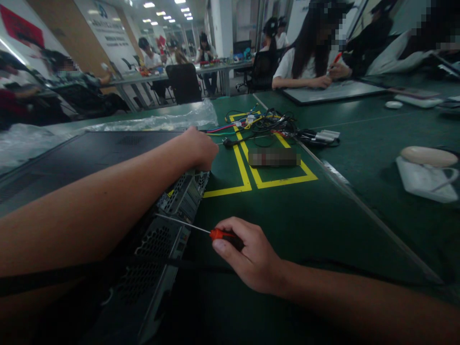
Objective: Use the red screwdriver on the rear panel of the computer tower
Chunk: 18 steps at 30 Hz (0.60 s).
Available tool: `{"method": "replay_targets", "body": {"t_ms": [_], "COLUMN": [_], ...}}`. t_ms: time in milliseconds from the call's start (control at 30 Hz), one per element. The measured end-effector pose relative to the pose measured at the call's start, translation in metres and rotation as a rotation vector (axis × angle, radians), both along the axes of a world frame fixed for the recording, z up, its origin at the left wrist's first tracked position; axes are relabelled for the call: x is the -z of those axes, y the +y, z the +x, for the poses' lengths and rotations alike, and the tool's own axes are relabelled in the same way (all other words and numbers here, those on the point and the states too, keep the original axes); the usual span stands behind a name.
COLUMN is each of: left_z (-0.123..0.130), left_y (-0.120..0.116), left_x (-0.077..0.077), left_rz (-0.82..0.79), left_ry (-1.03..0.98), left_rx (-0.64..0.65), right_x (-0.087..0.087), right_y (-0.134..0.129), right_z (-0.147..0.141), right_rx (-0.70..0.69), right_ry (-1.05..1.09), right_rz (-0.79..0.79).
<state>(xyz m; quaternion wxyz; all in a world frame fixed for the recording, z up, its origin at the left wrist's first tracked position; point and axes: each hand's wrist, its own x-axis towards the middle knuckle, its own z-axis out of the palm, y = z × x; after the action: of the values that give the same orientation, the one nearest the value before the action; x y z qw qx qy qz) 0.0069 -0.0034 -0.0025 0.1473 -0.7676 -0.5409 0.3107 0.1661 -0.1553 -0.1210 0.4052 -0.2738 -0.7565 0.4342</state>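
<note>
A dark computer case (82, 148) lies on its side at the left, its rear panel with vents, ports and a fan facing right. My left hand (201, 149) is curled over the far corner of that case, above the fan; its fingertips are mostly hidden. In my right hand (253, 254) is a screwdriver (219, 234) with a red and black handle, held between thumb and fingers. Its long thin shaft points left, and the tip reaches the rear panel near the slot covers. Whether the tip sits in a screw cannot be made out.
Beyond the case lies a tangle of cables (276, 122) with a black plug, by yellow tape (287, 182) on the green table. A blurred-out bar (275, 157) lies within the tape. Clear plastic wrap (161, 120) is behind the case; a white cup (427, 177) stands right. Several people work nearby.
</note>
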Motion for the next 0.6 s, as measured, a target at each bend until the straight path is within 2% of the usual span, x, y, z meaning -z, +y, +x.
{"method": "replay_targets", "body": {"t_ms": [333,467,600], "left_z": [0.0000,-0.0002,-0.0001], "left_y": [-0.0020,-0.0016,-0.0014], "left_x": [-0.0021,-0.0015,-0.0012], "left_rz": [-0.002,0.009,-0.001], "left_ry": [-0.025,-0.074,-0.042], "left_rx": [0.002,-0.030,-0.021], "right_x": [0.0004,0.0005,0.0021], "right_y": [-0.0023,-0.0018,-0.0017], "right_z": [-0.0003,-0.0003,-0.0002], "right_rx": [-0.010,-0.013,-0.007], "right_ry": [-0.009,-0.014,-0.015], "right_rz": [-0.076,-0.077,-0.061]}}
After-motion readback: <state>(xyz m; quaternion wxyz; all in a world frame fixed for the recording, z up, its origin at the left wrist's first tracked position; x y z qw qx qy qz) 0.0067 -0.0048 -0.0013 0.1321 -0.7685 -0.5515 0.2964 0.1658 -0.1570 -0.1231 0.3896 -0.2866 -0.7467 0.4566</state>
